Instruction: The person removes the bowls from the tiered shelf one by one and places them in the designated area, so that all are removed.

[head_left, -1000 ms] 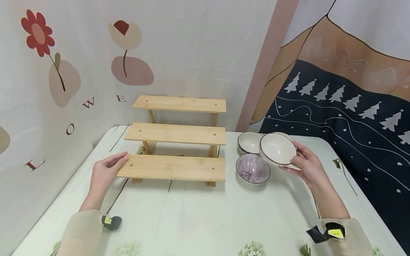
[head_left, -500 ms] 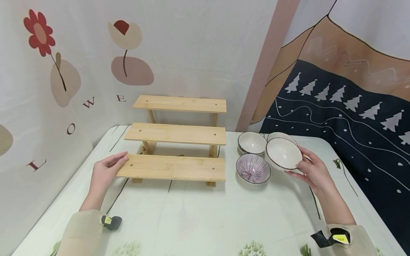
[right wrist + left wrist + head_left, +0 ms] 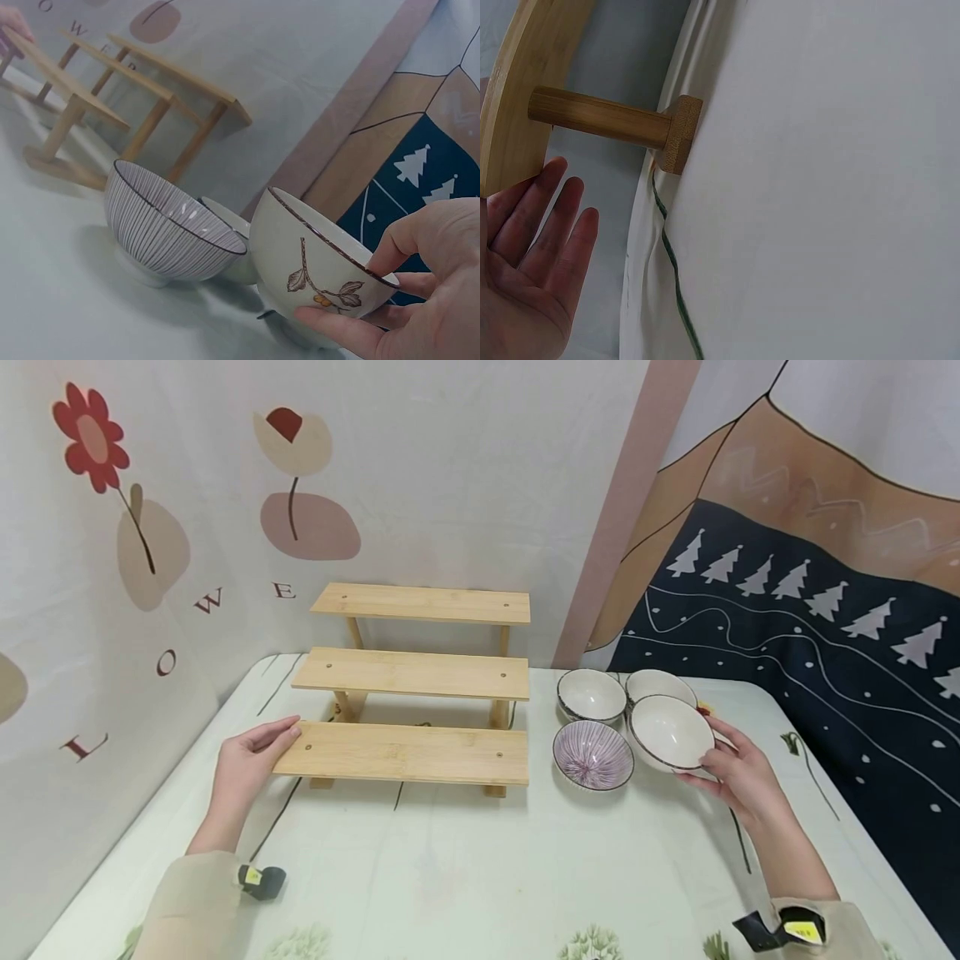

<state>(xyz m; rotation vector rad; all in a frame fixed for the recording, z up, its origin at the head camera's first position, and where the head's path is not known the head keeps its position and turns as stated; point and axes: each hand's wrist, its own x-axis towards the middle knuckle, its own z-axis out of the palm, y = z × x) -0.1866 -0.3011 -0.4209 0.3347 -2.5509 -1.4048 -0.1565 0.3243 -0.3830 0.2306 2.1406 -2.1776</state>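
Observation:
A three-step wooden display shelf (image 3: 405, 752) stands on the table. My left hand (image 3: 243, 768) pinches the left end of its lowest board, thumb on top and the other fingers extended under the edge in the left wrist view. To the right, my right hand (image 3: 750, 781) grips a cream bowl (image 3: 670, 732) with a brown rim, thumb at the rim and fingers against the outside. A leaf sprig decorates that bowl's side in the right wrist view. Beside it sits a purple-striped bowl (image 3: 592, 756). Two more pale bowls stand behind, one white bowl (image 3: 590, 693) and another bowl (image 3: 660, 683), partly hidden.
A pale printed cloth (image 3: 450, 877) covers the table. Behind the shelf hangs a white curtain (image 3: 450, 468) with flower prints. A dark cloth with tree shapes (image 3: 810, 643) hangs along the right side.
My right hand has moved right and toward me with the cream bowl, uncovering more of the bowl behind it. My left hand has stayed at the shelf.

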